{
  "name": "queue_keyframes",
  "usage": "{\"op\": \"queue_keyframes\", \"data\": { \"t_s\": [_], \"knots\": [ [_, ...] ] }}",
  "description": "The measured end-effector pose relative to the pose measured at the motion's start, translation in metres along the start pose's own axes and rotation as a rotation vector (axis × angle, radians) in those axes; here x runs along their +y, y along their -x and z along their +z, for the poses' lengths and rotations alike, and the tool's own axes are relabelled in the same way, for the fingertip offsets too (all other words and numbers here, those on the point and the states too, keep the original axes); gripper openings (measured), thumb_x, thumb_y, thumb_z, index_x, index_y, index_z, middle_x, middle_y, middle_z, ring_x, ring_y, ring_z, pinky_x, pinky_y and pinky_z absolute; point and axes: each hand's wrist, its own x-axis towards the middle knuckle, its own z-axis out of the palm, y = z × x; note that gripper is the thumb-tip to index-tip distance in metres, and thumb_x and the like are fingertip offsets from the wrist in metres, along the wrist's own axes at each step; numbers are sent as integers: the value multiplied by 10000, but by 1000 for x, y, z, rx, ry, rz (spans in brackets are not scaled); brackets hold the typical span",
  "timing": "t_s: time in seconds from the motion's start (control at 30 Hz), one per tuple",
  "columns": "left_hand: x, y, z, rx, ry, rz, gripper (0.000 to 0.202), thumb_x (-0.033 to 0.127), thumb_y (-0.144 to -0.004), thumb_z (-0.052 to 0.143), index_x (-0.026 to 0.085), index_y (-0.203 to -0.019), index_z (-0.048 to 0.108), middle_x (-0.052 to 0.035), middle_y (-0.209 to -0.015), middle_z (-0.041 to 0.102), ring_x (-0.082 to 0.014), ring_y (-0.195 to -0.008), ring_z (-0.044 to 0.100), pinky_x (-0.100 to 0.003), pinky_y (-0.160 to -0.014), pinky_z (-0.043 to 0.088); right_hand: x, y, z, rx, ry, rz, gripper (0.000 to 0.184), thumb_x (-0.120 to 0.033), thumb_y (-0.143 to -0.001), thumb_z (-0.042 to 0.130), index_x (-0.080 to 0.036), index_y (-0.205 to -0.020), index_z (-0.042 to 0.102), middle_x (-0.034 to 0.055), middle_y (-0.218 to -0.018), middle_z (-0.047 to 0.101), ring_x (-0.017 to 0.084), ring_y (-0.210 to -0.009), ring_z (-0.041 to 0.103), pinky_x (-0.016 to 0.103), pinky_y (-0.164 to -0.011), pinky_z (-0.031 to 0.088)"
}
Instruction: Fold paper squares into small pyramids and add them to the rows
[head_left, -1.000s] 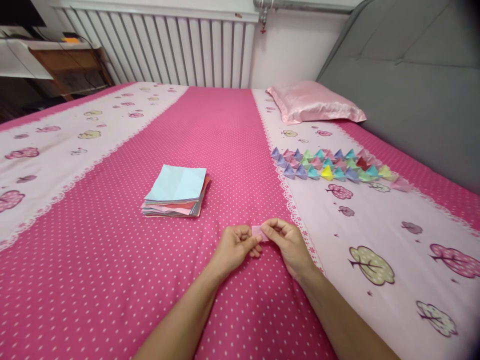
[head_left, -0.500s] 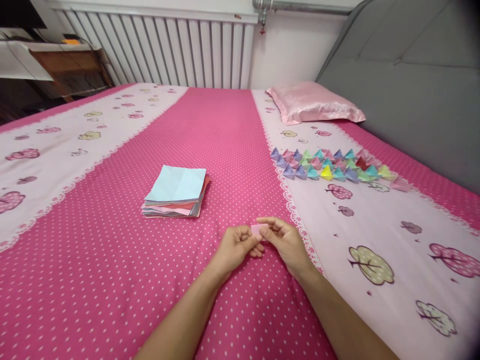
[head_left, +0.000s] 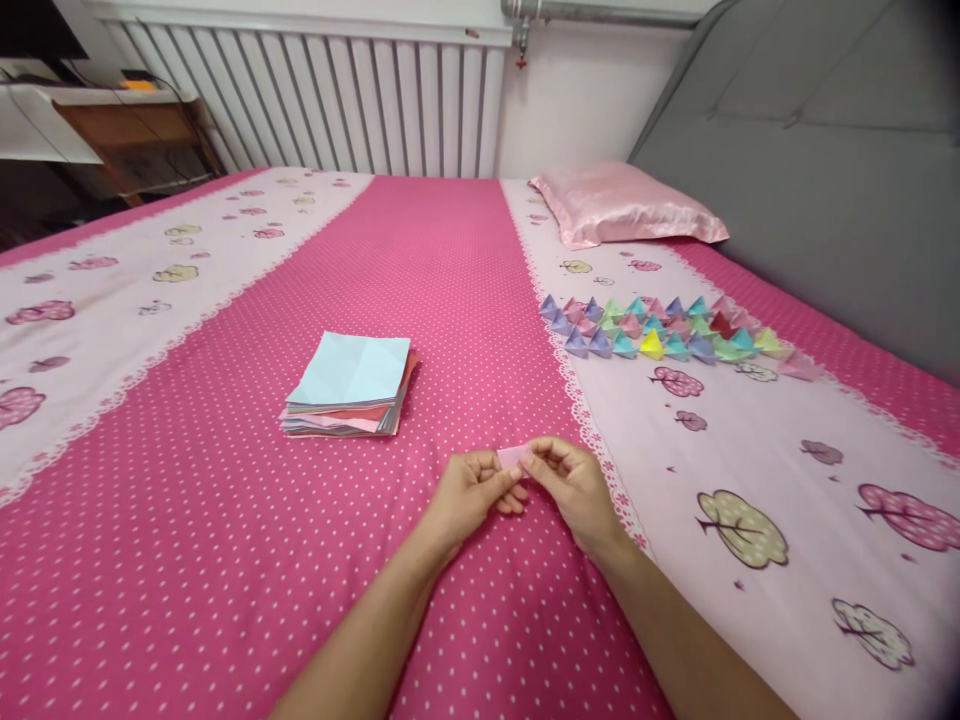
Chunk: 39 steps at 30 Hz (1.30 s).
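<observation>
Between my hands is a small folded piece of pink paper (head_left: 511,456), held just above the polka-dot bedspread. My left hand (head_left: 472,497) pinches its left side, thumb on the near face. On the right edge, my right hand (head_left: 568,488) closes thumb and fingers around the paper. Fingers cover much of it, so its full folded shape is hidden. To the left lies a stack of square paper (head_left: 351,370), light blue on top with red, pink and other colours below. Rows of small folded paper boats (head_left: 652,345) in many colours stand to the right.
The bedspread (head_left: 247,560) is pink with pale tree-print bands. A shiny pink pillow (head_left: 630,205) rests at the back right against a grey headboard (head_left: 817,170). Behind the bed is a white radiator (head_left: 337,100). A desk (head_left: 127,125) stands at the far left.
The fingers of my right hand have curled in closer over the right end of the pink paper, which has tilted slightly. My left hand keeps its pinch.
</observation>
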Motion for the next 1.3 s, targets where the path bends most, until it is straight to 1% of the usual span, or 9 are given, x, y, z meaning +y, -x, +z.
{"op": "queue_keyframes", "data": {
  "t_s": [0.2,0.37,0.47,0.53,0.6,0.7,0.83,1.07,1.3],
  "knots": [
    [-2,0,-2,-65,-53,-15,368,440,-690,660,74,-713,632,-70,-610,655,-90,-509,586,-197,-519,445,1,0,-3,17,144,-69,204,-336,-737,635,-165,-633,593,-20,-578,581,103,-536,517,226,-538,432],
    [-8,-4,-2,-15,-81,36,354,434,-684,660,85,-731,624,-61,-651,648,-91,-543,575,-223,-567,457,2,-1,-3,28,196,-88,171,-343,-749,622,-175,-727,646,0,-639,643,128,-573,572,246,-569,464],
    [-10,-5,-3,19,-129,105,306,393,-694,653,97,-761,617,-56,-693,644,-104,-589,573,-234,-587,456,0,-1,-2,47,282,-134,168,-342,-764,611,-187,-786,671,13,-698,667,138,-607,587,254,-584,469],
    [-9,-5,-5,79,-227,180,288,347,-689,659,112,-852,627,-54,-740,650,-111,-616,567,-228,-580,447,-2,0,-3,75,375,-185,167,-344,-769,612,-198,-797,686,18,-723,665,136,-607,571,255,-581,459],
    [-8,-5,-8,192,-373,256,324,302,-680,662,132,-954,628,-47,-763,652,-108,-609,549,-218,-558,429,-4,0,-3,88,467,-245,159,-340,-776,610,-210,-800,699,20,-738,656,129,-597,550,257,-583,449],
    [-5,-5,-10,312,-528,312,298,274,-694,634,141,-961,644,-37,-708,644,-97,-544,505,-211,-514,398,-3,0,-5,57,533,-305,127,-305,-778,618,-218,-809,705,21,-749,642,127,-606,551,260,-593,451],
    [-1,-4,-9,288,-550,318,204,269,-718,602,134,-855,671,-48,-690,654,-103,-533,512,-221,-517,407,2,-2,-5,5,546,-296,102,-267,-765,633,-224,-820,707,19,-749,641,129,-615,567,258,-579,460],
    [-4,-6,-8,269,-475,298,223,318,-735,610,129,-837,671,-65,-719,673,-130,-596,576,-239,-563,453,-3,0,-3,45,541,-298,123,-259,-777,597,-212,-834,695,27,-778,678,141,-654,614,273,-632,501],
    [-5,-7,-7,281,-516,366,207,330,-743,609,145,-808,675,-54,-718,671,-131,-611,580,-241,-583,457,-8,3,-2,67,565,-292,143,-224,-778,560,-197,-835,688,37,-773,680,147,-638,614,275,-614,512]
  ]
}}
